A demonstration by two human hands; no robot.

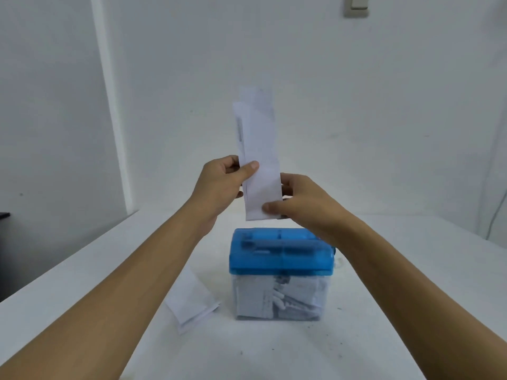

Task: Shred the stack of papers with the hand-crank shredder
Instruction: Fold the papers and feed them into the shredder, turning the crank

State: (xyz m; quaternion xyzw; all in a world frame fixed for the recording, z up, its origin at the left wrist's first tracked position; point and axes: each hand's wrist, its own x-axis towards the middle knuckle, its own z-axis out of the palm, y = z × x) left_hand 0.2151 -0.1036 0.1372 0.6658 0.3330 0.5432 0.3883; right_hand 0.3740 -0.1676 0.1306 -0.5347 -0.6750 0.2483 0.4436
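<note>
A small shredder [279, 253] with a blue lid and a clear bin stands in the middle of the white table [397, 311]; cut paper fills the bin. Above its lid I hold several long white paper strips [259, 149] upright. My left hand [222, 182] pinches their left edge between thumb and fingers. My right hand [299, 198] pinches the lower right corner, thumb in front. The strips' bottom edge hangs a short way above the lid. The crank is hidden behind my right wrist.
A small stack of folded white papers [192, 300] lies on the table just left of the shredder. A white wall stands close behind the table. A cable [496, 215] hangs at the far right, and a dark object [4, 215] sits at the left edge.
</note>
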